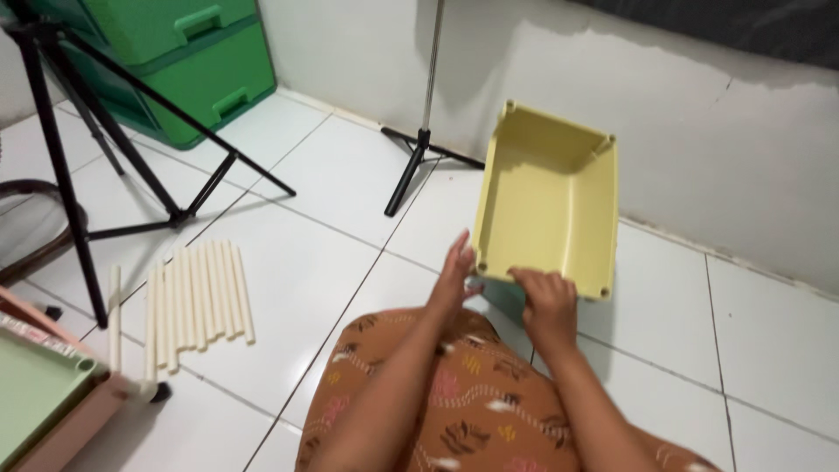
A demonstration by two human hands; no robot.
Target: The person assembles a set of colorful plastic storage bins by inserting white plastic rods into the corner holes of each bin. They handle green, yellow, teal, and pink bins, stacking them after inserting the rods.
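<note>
Right hand [548,301] fingers clamped on yellow bin's [546,197] near rim, left hand [454,271] flat beside, bin lengthwise away.

Tub [549,205] right of tubes [194,301]

Yellow bin [549,205] looked like smooth matt plastic. White floor tiles [288,288] were glossy ceramic w/ dark grout. Cream tubes [197,301]: plastic, smooth. Green drawers [188,65]: plastic, slight sheen. Tripod legs [114,131] were matt black metal. Lap cloth [454,402]: soft printed fabric.
</note>
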